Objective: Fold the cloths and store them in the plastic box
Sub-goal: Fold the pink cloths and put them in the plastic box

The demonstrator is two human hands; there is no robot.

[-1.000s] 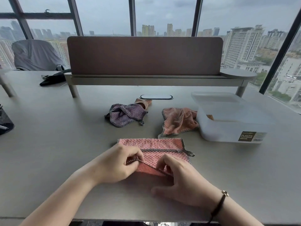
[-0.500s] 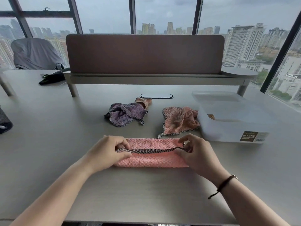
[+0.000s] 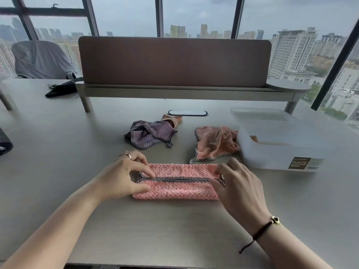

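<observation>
Head view, grey table [image 3: 58, 171], skyline windows [image 3: 194, 16]

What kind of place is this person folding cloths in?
Probably a high-rise office: a shared desk with a divider screen, a covered office chair, and floor-to-ceiling windows overlooking city towers.

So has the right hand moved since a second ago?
Yes. The right hand went from the pink cloth's near edge to its right end, toward the box.

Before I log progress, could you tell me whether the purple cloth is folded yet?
No, the purple cloth lies crumpled on the table.
</observation>
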